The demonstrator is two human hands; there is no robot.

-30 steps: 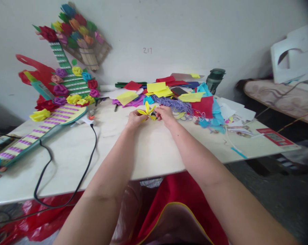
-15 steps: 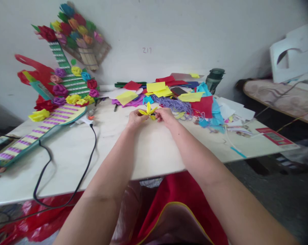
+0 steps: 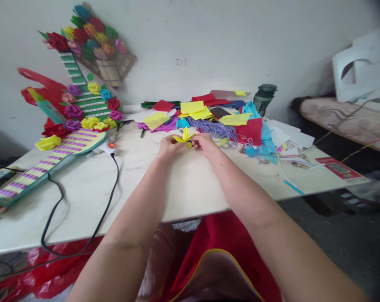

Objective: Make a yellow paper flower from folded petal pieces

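A small yellow paper flower (image 3: pixel 185 135) with pointed petals is held between my two hands, just above the white table (image 3: pixel 196 184). My left hand (image 3: pixel 169 145) is closed on the flower's left side, its fingers partly hidden behind the petals. From the right, my right hand (image 3: pixel 203 141) pinches a petal between thumb and fingertips, with the other fingers curled in. Behind the hands lie yellow paper sheets (image 3: pixel 196 110) and a tangle of purple yarn (image 3: pixel 213 127).
A guitar-shaped board (image 3: pixel 57 155) with paper flowers lies on the left, near a glue gun (image 3: pixel 105 147) with a black cord (image 3: pixel 114 184). Red paper (image 3: pixel 252 131) and blue crepe paper (image 3: pixel 268 140) lie at the right. A dark bottle (image 3: pixel 264 98) stands by the wall.
The yellow petals have shifted slightly to the right and look fuller, one pointing more upright. Both hands keep their hold and have barely moved.
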